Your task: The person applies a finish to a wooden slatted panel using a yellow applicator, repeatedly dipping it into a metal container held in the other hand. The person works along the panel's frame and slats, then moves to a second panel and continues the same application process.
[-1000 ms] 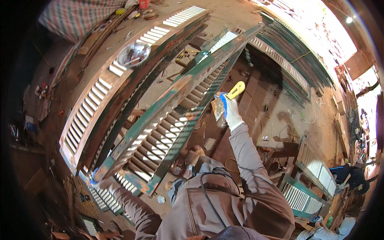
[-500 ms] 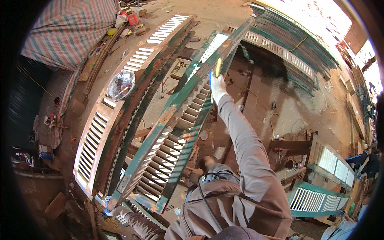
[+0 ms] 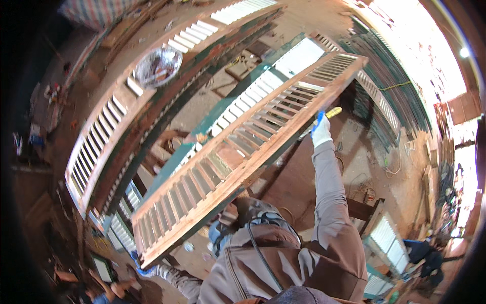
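A long louvered shutter (image 3: 230, 175) slants across the middle, bare wood facing up, with rows of slats in its frame. My left hand (image 3: 147, 270), in a white and blue glove, grips its near lower corner. At the shutter's long edge, toward the far end, my gloved right hand (image 3: 321, 130) is closed round a tool with a yellow handle (image 3: 333, 112). That hand touches or nearly touches the frame; the fingers' far side is hidden. Under the raised shutter lies another louvered panel with green paint (image 3: 202, 138).
To the left, more shutters (image 3: 104, 137) lie stacked, with a clear plastic-lined bowl (image 3: 158, 67) on top. A pile of green shutters (image 3: 392, 76) stands far right. Cables (image 3: 394, 164) trail over the floor. People (image 3: 109, 291) are at the lower left, and further shutters (image 3: 387, 245) at the lower right.
The shutter has turned from standing on edge, green side showing, to lying tilted with its bare wood face up. My right hand has moved right and lower. The view has shifted too.
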Available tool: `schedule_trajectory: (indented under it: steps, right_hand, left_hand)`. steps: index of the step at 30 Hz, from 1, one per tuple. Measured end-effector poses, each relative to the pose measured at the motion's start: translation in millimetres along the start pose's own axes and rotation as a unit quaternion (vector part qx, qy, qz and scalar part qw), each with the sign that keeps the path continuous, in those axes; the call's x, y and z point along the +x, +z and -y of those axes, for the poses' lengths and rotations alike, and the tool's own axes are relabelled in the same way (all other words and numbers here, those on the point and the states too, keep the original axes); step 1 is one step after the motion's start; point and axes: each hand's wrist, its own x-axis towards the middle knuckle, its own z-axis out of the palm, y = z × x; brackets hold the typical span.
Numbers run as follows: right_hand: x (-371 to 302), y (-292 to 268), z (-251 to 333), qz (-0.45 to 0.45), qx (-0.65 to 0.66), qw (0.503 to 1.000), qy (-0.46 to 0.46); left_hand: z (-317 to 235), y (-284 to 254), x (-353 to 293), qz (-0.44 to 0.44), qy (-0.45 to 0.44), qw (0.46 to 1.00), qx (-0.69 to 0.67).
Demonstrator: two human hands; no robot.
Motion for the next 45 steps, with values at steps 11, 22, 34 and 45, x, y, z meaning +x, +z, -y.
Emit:
schedule_trajectory:
  steps: [11, 22, 34, 45]
  right_hand:
    - [36, -119, -85, 0.135, -0.032, 0.988, 0.069]
    - [55, -131, -128, 0.104, -0.037, 0.971, 0.211]
    - [81, -134, -129, 0.124, 0.009, 0.967, 0.221]
    - [41, -146, -139, 0.172, 0.082, 0.962, 0.195]
  left_hand:
    - [4, 16, -121, -0.134, -0.103, 0.984, 0.063]
    - [51, -18, -137, -0.176, -0.306, 0.923, -0.150]
    - [26, -27, -112, -0.118, -0.299, 0.934, 0.158]
    - [-152, 639, -298, 0.532, 0.033, 0.842, 0.083]
